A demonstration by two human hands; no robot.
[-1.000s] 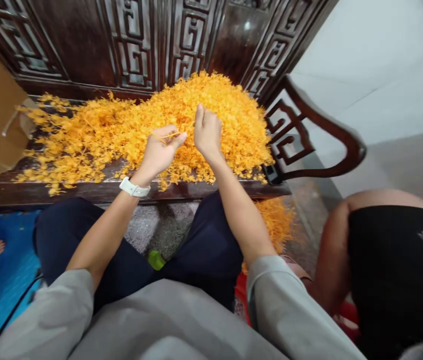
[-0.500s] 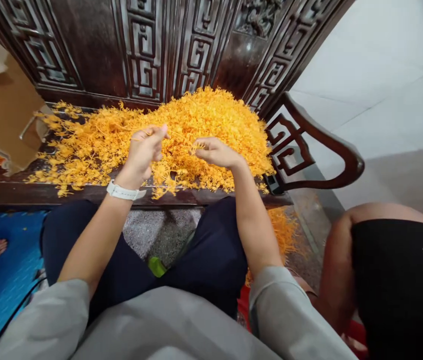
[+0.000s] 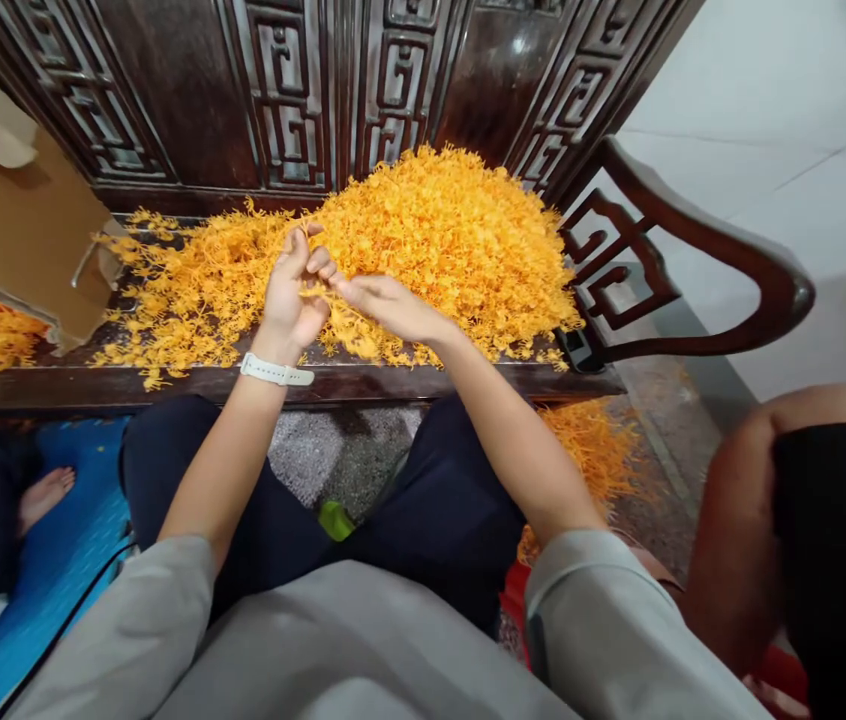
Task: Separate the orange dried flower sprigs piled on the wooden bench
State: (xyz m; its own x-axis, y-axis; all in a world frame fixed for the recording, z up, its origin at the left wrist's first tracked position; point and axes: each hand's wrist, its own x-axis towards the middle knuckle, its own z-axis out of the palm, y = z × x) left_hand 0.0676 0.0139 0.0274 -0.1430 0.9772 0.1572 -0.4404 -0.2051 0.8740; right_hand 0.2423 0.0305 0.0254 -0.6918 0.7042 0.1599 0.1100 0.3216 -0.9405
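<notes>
Well, my two hands meet over the front of the pile (image 3: 460,240), left of its highest part. A thin yellow strand (image 3: 312,291) is there, by my left palm. The fingers of my left hand (image 3: 289,295) are bent and a bit apart, and I can't tell if they pinch it. My right hand (image 3: 397,308) lies nearly flat, fingers pressed together, tips at the strand; I can't tell if they pinch either. The pile sits on the bench (image 3: 408,384), with a box (image 3: 25,190) to the left of the pile and an armrest (image 3: 775,290) to its right. I think a few things could go wrong. If I tug too hard, the strand might snap, as it looks so thin. If my fingers go slack, it could drop into the pile and get lost, because everything there is yellow too. Its curly ends might hook on the pile. My white band (image 3: 273,371) could brush loose bits off the front of the pile if my wrist dips.
</notes>
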